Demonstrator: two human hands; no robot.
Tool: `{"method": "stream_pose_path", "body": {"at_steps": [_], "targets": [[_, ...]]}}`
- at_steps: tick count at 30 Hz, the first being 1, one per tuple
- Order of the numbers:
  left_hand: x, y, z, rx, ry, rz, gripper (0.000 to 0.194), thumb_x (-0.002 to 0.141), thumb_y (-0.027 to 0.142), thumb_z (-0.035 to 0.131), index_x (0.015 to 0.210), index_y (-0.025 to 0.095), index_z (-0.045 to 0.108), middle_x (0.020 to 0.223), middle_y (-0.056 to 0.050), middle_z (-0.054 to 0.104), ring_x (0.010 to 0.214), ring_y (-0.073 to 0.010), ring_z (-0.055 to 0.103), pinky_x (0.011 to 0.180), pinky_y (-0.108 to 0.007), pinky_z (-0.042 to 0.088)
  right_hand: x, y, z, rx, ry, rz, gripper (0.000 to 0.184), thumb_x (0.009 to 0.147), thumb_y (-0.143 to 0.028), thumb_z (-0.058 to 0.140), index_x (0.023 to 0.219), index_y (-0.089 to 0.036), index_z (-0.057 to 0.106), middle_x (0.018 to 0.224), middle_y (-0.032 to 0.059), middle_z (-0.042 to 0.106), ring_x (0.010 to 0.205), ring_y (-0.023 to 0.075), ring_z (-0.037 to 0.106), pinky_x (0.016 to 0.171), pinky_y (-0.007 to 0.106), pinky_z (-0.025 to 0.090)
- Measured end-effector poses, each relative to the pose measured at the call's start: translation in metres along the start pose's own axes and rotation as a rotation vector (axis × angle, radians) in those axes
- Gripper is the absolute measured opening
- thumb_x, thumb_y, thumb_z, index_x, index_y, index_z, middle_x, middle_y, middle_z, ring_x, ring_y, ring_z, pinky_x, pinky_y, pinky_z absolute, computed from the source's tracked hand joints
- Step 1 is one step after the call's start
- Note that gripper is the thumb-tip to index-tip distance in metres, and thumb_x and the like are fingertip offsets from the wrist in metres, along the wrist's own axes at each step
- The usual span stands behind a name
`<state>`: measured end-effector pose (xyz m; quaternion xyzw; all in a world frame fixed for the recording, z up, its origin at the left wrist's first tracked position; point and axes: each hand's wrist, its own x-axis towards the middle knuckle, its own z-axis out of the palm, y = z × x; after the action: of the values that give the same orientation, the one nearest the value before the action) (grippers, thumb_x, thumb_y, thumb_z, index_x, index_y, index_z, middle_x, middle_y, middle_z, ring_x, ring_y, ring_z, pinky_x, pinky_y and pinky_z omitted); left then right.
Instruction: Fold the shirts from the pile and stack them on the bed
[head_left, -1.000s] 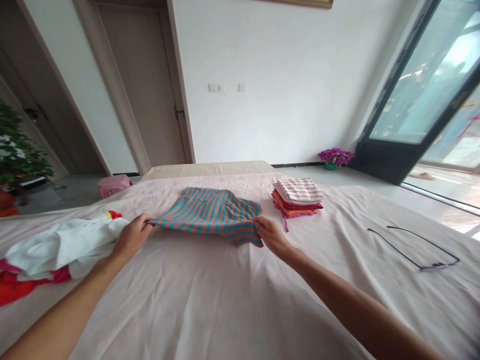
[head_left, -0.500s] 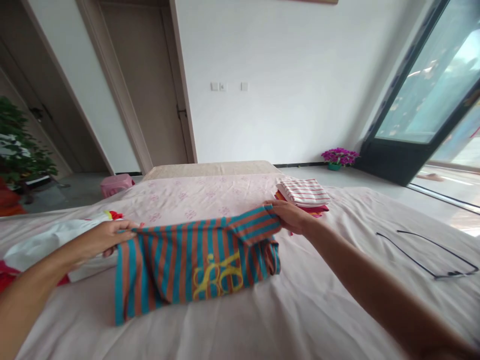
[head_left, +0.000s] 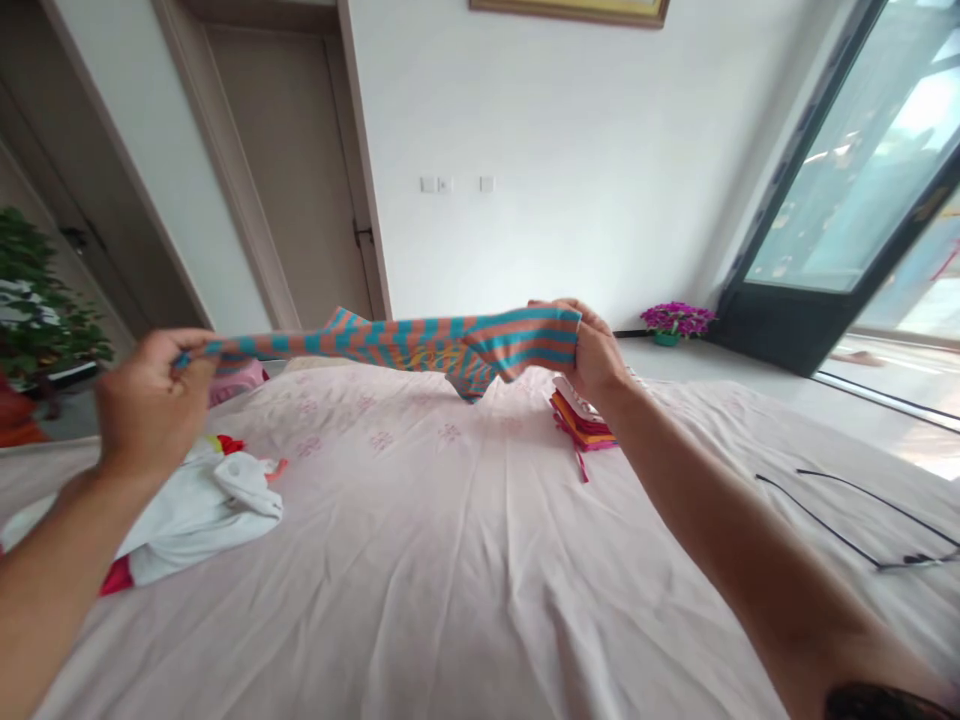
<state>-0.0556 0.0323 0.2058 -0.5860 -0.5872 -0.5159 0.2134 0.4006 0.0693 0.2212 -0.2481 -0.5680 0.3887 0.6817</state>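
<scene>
A shirt [head_left: 420, 342] with blue and orange-brown stripes and yellow lettering is stretched sideways in the air above the bed. My left hand [head_left: 154, 400] is closed on one end of it, over the left side of the bed. At the other end, my right hand [head_left: 589, 350] grips the striped cloth. Its middle part is bunched and swings away from me. Under my left hand lies a crumpled white garment [head_left: 217, 505] with red parts. Below my right hand sits a stack of folded clothes [head_left: 581, 420], partly hidden by my wrist.
A pair of glasses [head_left: 877, 565] lies on the pale bedsheet [head_left: 420, 580] at the right. Beyond the bed are a pink stool [head_left: 244, 380], purple flowers in a green pot [head_left: 666, 335], a closed door [head_left: 300, 170] and a leafy plant [head_left: 45, 300].
Both hands have risen and lifted the striped shirt off the bed, pulling it out longer. My left hand has moved outward to the left. The shirt's body has swung up and away.
</scene>
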Motion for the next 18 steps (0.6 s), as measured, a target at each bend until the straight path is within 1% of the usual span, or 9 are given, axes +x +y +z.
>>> {"method": "stream_pose_path", "body": {"at_steps": [1,3,5,6,8,11,14,16,18], "targets": [[-0.023,-0.013,-0.001,0.093,-0.081,0.022,0.033,0.09,0.042,0.054,0.11,0.02,0.067,0.072,0.004,0.063,0.058,-0.0091,0.054,0.06,-0.02,0.045,-0.015,0.01,-0.008,-0.019,-0.012,0.098,0.022,0.075,-0.034,0.071,0.09,-0.021,0.062,0.083,-0.0001,0.071,0.068,0.015,0.064,0.058,0.025,0.05],[-0.07,-0.043,0.004,0.136,-0.364,0.055,0.03,0.092,0.041,0.049,0.11,0.024,0.066,0.07,0.004,0.064,0.059,-0.0111,0.058,0.057,-0.02,0.043,-0.047,0.036,-0.028,-0.058,-0.027,0.316,0.023,0.073,-0.034,0.07,0.09,-0.02,0.064,0.075,0.0006,0.07,0.062,0.0156,0.063,0.054,0.025,0.048],[-0.111,-0.068,0.013,0.036,-0.61,0.141,0.028,0.092,0.041,0.049,0.109,0.025,0.064,0.093,0.002,0.072,0.079,-0.0148,0.067,0.072,-0.023,0.049,-0.08,0.062,-0.047,-0.082,-0.063,0.525,0.022,0.07,-0.031,0.07,0.087,-0.018,0.064,0.067,0.0005,0.067,0.055,0.0146,0.059,0.05,0.024,0.045],[-0.128,-0.077,0.017,-0.019,-0.678,0.183,0.027,0.092,0.042,0.05,0.107,0.025,0.064,0.104,0.0,0.073,0.092,-0.0173,0.068,0.081,-0.025,0.049,-0.095,0.074,-0.055,-0.098,-0.056,0.572,0.02,0.069,-0.03,0.069,0.085,-0.018,0.064,0.064,0.0002,0.065,0.053,0.0138,0.058,0.049,0.023,0.044],[-0.154,-0.085,0.022,-0.084,-0.759,0.254,0.026,0.093,0.042,0.05,0.104,0.024,0.065,0.106,-0.002,0.073,0.098,-0.0193,0.067,0.088,-0.028,0.049,-0.121,0.09,-0.067,-0.136,-0.019,0.665,0.018,0.068,-0.027,0.067,0.083,-0.018,0.063,0.064,-0.0003,0.064,0.055,0.0143,0.058,0.05,0.023,0.044],[-0.17,-0.079,0.018,-0.137,-0.807,0.352,0.025,0.094,0.04,0.048,0.102,0.024,0.066,0.098,-0.003,0.073,0.095,-0.0189,0.068,0.087,-0.028,0.05,-0.147,0.099,-0.073,-0.119,0.056,0.777,0.019,0.066,-0.024,0.064,0.085,-0.02,0.062,0.07,0.001,0.067,0.061,0.0174,0.062,0.054,0.026,0.048],[-0.172,-0.067,0.003,-0.129,-0.852,0.434,0.022,0.094,0.035,0.048,0.101,0.025,0.067,0.097,-0.003,0.072,0.095,-0.0181,0.067,0.087,-0.027,0.05,-0.158,0.095,-0.071,-0.068,0.132,0.798,0.021,0.065,-0.022,0.064,0.086,-0.021,0.062,0.074,0.0028,0.069,0.066,0.0193,0.064,0.061,0.029,0.052],[-0.172,-0.06,-0.009,-0.098,-0.916,0.455,0.022,0.094,0.031,0.046,0.103,0.026,0.067,0.101,-0.002,0.071,0.099,-0.0176,0.067,0.089,-0.026,0.048,-0.161,0.089,-0.07,-0.053,0.13,0.807,0.021,0.065,-0.021,0.064,0.086,-0.021,0.062,0.074,0.0027,0.069,0.066,0.0191,0.064,0.065,0.03,0.053],[-0.174,-0.053,-0.021,-0.06,-1.004,0.445,0.025,0.092,0.024,0.045,0.103,0.027,0.067,0.103,-0.002,0.071,0.099,-0.017,0.066,0.089,-0.025,0.047,-0.164,0.08,-0.073,-0.078,0.064,0.841,0.021,0.066,-0.022,0.064,0.087,-0.02,0.062,0.072,0.0019,0.068,0.066,0.0185,0.064,0.067,0.03,0.052]]}}
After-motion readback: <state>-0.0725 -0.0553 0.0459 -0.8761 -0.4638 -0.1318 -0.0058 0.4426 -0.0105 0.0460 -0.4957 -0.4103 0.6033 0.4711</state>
